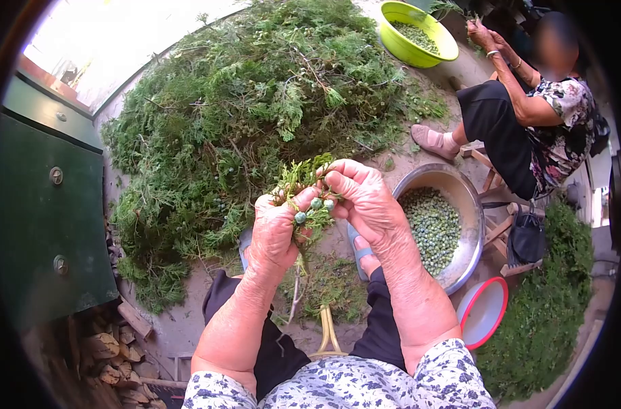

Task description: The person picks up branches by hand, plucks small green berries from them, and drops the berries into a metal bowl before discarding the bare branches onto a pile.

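A green sprig (318,219) with several round blue-green cones (301,217) is held up in front of my chest. My left hand (276,228) is closed round its stem, and a thin bare twig hangs below the fist. On the other side, my right hand (361,198) pinches the upper part of the sprig, thumb and forefinger together beside the cones. To the right of my right hand stands a metal basin (475,225) holding many green cones (430,228).
A large heap of cut branches (256,88) lies ahead. Further off are a yellow-green basin (410,53) and a seated person (522,109) holding a sprig. A red-rimmed basin (484,312), more greenery (542,327), firewood (106,345) and green doors (44,211) flank me.
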Demonstrator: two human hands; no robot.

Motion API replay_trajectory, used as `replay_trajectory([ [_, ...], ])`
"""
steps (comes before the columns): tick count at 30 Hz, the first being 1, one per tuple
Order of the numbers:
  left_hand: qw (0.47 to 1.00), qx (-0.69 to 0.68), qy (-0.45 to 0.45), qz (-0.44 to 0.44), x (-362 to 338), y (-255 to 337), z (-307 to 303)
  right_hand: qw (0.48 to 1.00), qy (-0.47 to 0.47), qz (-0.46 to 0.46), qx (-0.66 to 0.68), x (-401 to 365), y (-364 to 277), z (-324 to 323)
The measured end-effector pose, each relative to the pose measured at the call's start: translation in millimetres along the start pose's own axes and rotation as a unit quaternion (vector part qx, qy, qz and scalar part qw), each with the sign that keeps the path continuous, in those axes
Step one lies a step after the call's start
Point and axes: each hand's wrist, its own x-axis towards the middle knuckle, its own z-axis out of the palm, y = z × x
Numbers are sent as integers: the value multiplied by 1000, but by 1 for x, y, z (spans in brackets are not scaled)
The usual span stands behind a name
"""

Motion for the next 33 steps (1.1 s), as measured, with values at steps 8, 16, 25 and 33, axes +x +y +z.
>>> replay_trajectory([
  [8,1000,12,-8,8,-2,-12,1,713,278,-362,-533,-3,-19,-37],
  [16,999,-26,41,3,-5,-7,-2,495,329,-220,-773,-94,-53,-181],
  [25,996,-87,-28,-20,3,-11,-8,842,107,-256,-463,-47,-37,4],
  [33,996,-83,7,-19,5,-7,-8,885,51,-239,-396,-6,1,23],
])
